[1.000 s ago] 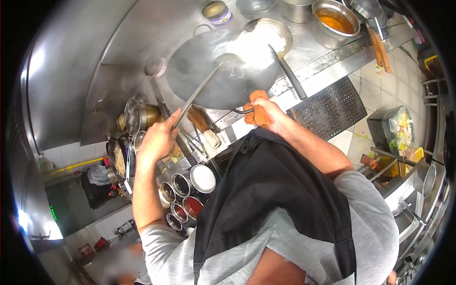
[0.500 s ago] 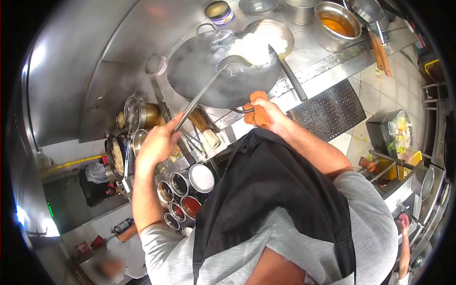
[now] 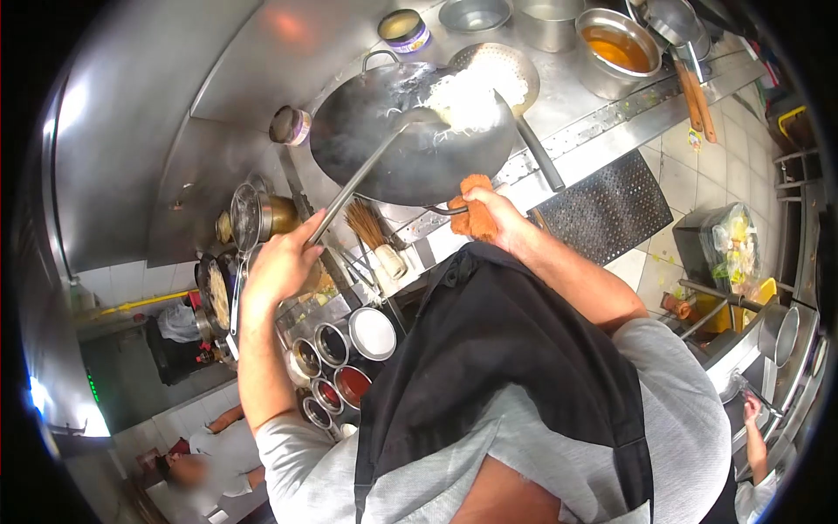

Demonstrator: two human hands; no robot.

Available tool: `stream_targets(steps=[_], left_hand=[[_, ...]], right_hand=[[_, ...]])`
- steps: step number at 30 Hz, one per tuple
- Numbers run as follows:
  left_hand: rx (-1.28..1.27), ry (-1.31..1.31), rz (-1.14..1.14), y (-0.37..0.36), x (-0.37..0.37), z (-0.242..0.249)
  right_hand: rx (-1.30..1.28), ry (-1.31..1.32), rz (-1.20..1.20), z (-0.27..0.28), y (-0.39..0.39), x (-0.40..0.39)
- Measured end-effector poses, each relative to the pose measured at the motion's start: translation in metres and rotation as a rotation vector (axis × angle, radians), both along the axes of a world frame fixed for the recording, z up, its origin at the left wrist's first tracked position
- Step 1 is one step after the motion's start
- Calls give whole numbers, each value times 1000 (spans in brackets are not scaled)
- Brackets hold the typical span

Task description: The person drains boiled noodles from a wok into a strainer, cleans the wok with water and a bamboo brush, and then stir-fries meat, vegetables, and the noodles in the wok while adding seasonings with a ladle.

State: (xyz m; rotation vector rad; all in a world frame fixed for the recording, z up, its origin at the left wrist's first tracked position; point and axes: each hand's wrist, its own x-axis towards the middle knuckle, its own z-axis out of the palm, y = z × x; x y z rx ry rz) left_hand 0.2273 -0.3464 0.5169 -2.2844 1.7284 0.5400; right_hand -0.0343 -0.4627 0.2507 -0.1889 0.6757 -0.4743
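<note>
My left hand (image 3: 279,266) grips the long metal handle of a ladle (image 3: 358,179), whose bowl rests inside a large dark wok (image 3: 384,153). My right hand (image 3: 504,218) holds the wok's handle through an orange cloth (image 3: 473,225). A heap of pale noodles (image 3: 463,96) lies at the wok's far rim, touching a perforated metal strainer (image 3: 511,65) set beside it. The strainer's dark handle (image 3: 541,157) runs back toward my right hand.
Several round sauce containers (image 3: 336,367) sit below my left arm. A bamboo brush (image 3: 367,223) lies by the stove edge. A pot of orange liquid (image 3: 615,39) and wooden-handled utensils (image 3: 698,96) stand at the far right. Other people appear at the lower left (image 3: 209,454) and lower right (image 3: 752,428).
The ladle has pushed the noodles toward the strainer side of the wok. Steam has thinned. My left hand shifted slightly up and left; my right hand stays on the cloth.
</note>
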Motion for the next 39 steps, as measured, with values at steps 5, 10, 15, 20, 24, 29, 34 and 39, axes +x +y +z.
stream_targets(steps=[5,10,15,20,24,29,34,39], left_hand=[[69,-47,-3,13,9,57],[70,-310,-102,-3,3,86],[98,-508,-217,-46,-14,121],[98,-695,-391,-85,-39,146],[93,-801,-453,-107,-66,161],[58,-847,-458,-118,-90,173],[44,-855,-416,-104,-70,180],[100,-764,-292,-44,2,154]], right_hand=[[35,-14,-32,8,-3,-3],[19,-2,44,20,-7,-11],[77,26,-5,27,-10,-7],[200,-140,-25,30,-22,-6],[220,-342,-43,42,-26,-8],[320,-652,55,34,-31,4],[245,-627,122,34,-22,18],[9,-252,154,33,-14,42]])
